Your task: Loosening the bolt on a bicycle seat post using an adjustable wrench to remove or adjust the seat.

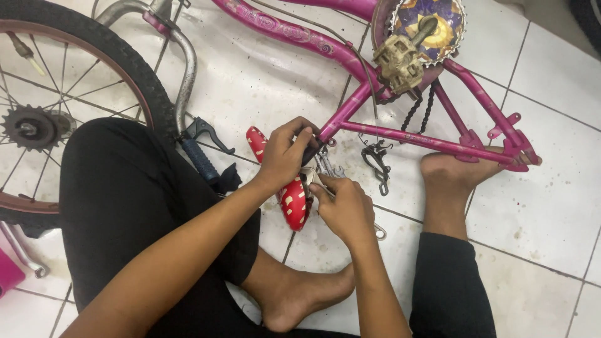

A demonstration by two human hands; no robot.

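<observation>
Red saddle lying on the tiled floor just below the pink frame, at the seat-tube end. Left hand fingers wrapped tight round the saddle's clamp by the frame; right hand fingers pinching a small metal wrench beside it. Probably light, rigid underneath, slick on top; best gripped at the metal clamp.

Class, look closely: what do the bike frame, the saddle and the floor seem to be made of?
Bike frame: probably painted metal tubing, glossy pink, scuffed. Saddle: looks like shiny red vinyl or plastic with white marks. Floor: glazed white tiles, reflective, with dark grout lines.
</observation>
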